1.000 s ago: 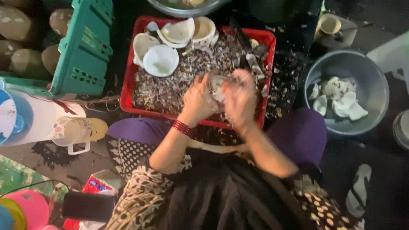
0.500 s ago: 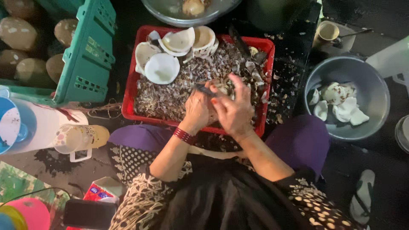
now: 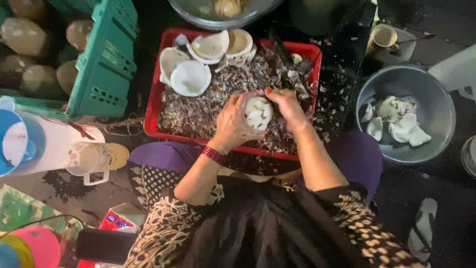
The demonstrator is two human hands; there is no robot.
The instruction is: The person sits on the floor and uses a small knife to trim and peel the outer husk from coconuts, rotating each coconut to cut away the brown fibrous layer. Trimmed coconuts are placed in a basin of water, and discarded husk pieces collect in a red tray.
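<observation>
Holding a white peeled coconut piece (image 3: 259,112) between both hands, I am keeping it just above the red crate (image 3: 151,110). My left hand (image 3: 232,124) is cupping it from the left and below, with the fingers curled around it in a narrow grip. My right hand (image 3: 286,106) is pressing against its right side, the fingers bent over its top edge; if a blade is in this hand, I cannot tell, because the fingers are hiding it. The piece is roundish, so I am not seeing a clear long axis; its white face is turning up to me. Both hands are touching it, and the left one is carrying more of it.

The red crate is lying on the ground before my knees and is holding many brown shavings, with some white half shells (image 3: 191,77) at its far left corner. To my right, well apart from the hands, a grey metal basin (image 3: 441,106) is holding white coconut pieces (image 3: 396,119). To my left, a green crate (image 3: 101,59) is standing beside brown whole coconuts (image 3: 25,35). Beyond the red crate, another metal bowl (image 3: 198,17) is partly in view.
</observation>
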